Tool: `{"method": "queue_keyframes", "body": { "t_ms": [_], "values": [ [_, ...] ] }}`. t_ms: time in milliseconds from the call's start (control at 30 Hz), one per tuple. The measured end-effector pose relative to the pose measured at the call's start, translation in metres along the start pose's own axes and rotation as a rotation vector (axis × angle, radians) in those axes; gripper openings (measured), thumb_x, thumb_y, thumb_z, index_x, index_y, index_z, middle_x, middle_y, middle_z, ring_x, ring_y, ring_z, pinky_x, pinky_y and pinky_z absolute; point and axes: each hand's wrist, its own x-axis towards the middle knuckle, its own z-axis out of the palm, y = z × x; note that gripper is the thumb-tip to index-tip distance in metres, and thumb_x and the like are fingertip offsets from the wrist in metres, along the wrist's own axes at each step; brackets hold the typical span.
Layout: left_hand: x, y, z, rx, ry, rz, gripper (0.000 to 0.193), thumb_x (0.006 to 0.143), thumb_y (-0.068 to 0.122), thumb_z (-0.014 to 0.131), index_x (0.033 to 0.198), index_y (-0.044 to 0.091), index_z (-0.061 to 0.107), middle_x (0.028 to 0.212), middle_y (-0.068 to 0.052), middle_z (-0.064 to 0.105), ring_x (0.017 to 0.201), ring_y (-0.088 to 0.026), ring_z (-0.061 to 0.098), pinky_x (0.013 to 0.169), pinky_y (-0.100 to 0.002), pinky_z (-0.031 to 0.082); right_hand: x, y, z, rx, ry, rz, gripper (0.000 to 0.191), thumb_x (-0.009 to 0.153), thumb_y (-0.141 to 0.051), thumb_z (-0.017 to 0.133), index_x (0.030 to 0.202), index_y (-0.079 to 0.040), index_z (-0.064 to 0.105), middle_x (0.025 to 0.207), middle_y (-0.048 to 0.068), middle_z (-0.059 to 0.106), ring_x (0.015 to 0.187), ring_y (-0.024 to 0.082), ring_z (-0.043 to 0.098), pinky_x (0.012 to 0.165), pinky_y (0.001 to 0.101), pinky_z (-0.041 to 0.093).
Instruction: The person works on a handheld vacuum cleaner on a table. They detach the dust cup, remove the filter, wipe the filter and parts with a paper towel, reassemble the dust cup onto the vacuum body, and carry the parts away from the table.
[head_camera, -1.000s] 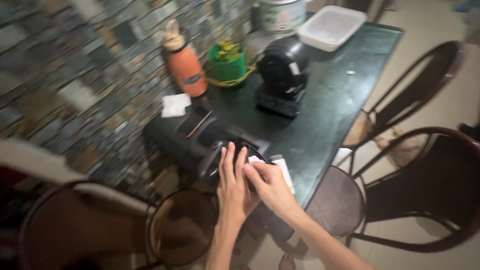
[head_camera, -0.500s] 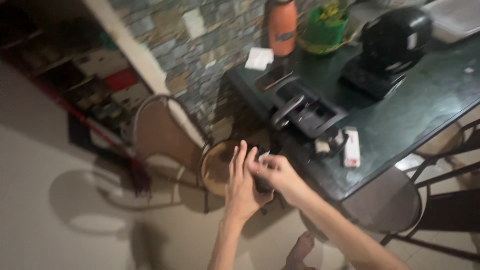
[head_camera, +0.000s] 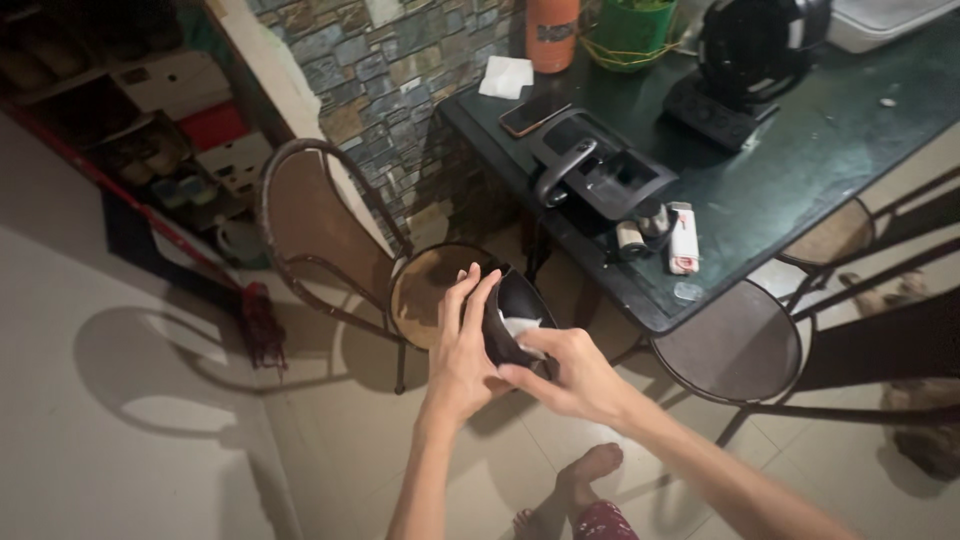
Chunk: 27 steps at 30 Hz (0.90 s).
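Hands lifted off table; left hand cups black bowl.

I see a small, dark, glossy, bowl-shaped plastic part held up in mid-air over the tiled floor, tilted on edge with its hollow facing right. A crumpled white tissue sits pressed inside the hollow, partly hidden by fingers.
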Motion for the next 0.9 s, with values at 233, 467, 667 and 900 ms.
{"method": "queue_keyframes", "body": {
  "t_ms": [233, 467, 667, 900],
  "values": [
    [-0.005, 0.016, -0.001, -0.194, -0.122, 0.087, 0.114, 0.042, 0.009, 0.094, 0.146, 0.014, 0.048, 0.155, -0.012, 0.039, 0.148, -0.038, 0.038, 0.118, -0.047, 0.04, -0.03, -0.023, -0.041, -0.293, -0.202, -0.403, 0.029, 0.084, -0.019, 0.081, 0.093, 0.004, 0.065, 0.081, 0.016, 0.063, 0.074, 0.036, 0.064, 0.065, 0.0456, 0.05],
    [-0.002, 0.011, 0.003, -0.408, -0.326, 0.065, 0.109, 0.053, 0.015, 0.097, 0.15, 0.013, 0.048, 0.16, -0.013, 0.037, 0.149, -0.032, 0.043, 0.122, -0.044, 0.042, -0.029, -0.036, -0.076, -0.564, -0.404, -0.766, 0.04, 0.087, -0.033, 0.08, 0.086, 0.003, 0.063, 0.092, 0.017, 0.064, 0.091, 0.034, 0.063, 0.085, 0.045, 0.051],
    [0.009, 0.009, 0.014, -0.617, -0.37, 0.109, 0.114, 0.05, 0.016, 0.094, 0.153, 0.006, 0.044, 0.157, -0.015, 0.04, 0.149, -0.033, 0.042, 0.125, -0.046, 0.038, -0.026, -0.048, -0.1, -0.641, -0.225, -0.848, 0.046, 0.082, -0.04, 0.077, 0.088, 0.004, 0.067, 0.102, 0.02, 0.067, 0.102, 0.034, 0.063, 0.091, 0.0444, 0.047],
    [0.031, 0.042, 0.05, -0.327, -0.21, 0.136, 0.115, 0.053, 0.018, 0.096, 0.153, 0.008, 0.04, 0.159, -0.016, 0.035, 0.145, -0.037, 0.044, 0.118, -0.046, 0.043, -0.031, -0.046, -0.094, -0.442, 0.285, 0.042, 0.023, 0.093, -0.023, 0.072, 0.084, -0.002, 0.068, 0.077, 0.015, 0.068, 0.07, 0.033, 0.065, 0.061, 0.0421, 0.049]
  ]
}}
